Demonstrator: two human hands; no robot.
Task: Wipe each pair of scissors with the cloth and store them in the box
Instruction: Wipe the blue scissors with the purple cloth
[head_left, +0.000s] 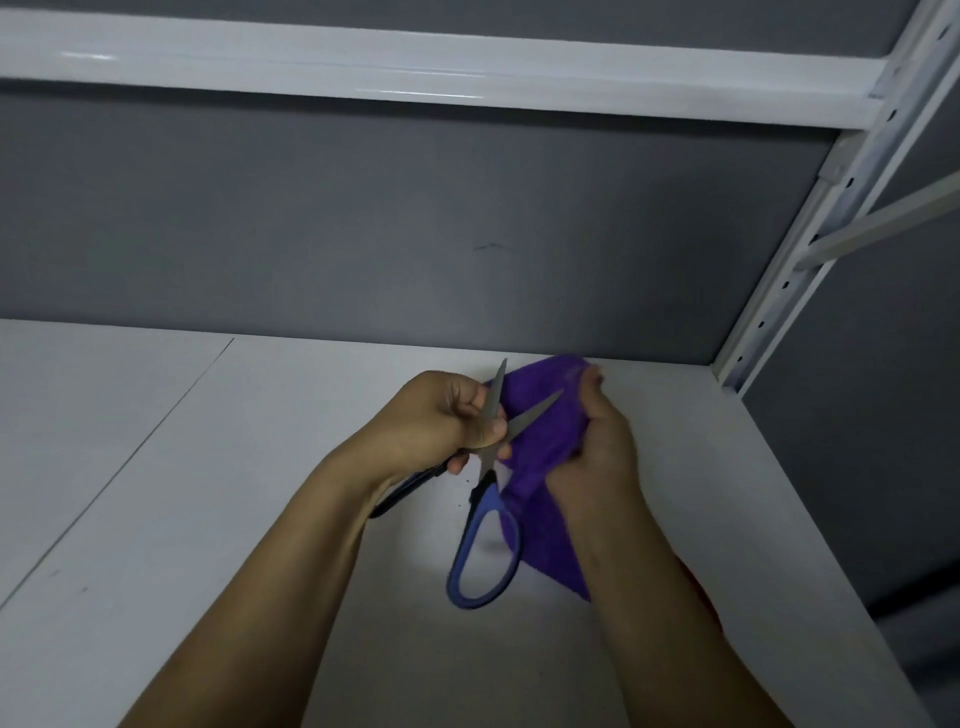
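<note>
Your left hand (436, 415) grips the scissors (487, 467) near the pivot, with the fingers curled round the base of the blades and the thumb pressed against the metal. You hold the scissors above the shelf board (208, 519), over its back right part and close to where the board meets the grey back panel (363, 234). The blades are spread apart. One points up towards the back edge of the board, and the other slants right and lies across the cloth (540, 452).

The blue handle loop (483, 558) hangs down towards the front of the board. The second, darker handle (410, 486) runs off left under your left wrist, so most of it is hidden.

Your right hand (597, 452) is closed on the purple cloth, bunching it in the fingers just to the right of the blades. The rest of the cloth trails down beneath your right forearm towards the board's front. Whether its lower end touches the board cannot be told. Your two hands are close together and are joined only through the scissors and the cloth.

A thin seam (156, 441) crosses the left part of the board on a diagonal. At the board's back right corner stands a white perforated upright (810, 244). A white beam (415, 67) spans above the board along the top of the back panel. A small patch of red (698, 587) shows behind your right forearm, too little to identify.
</note>
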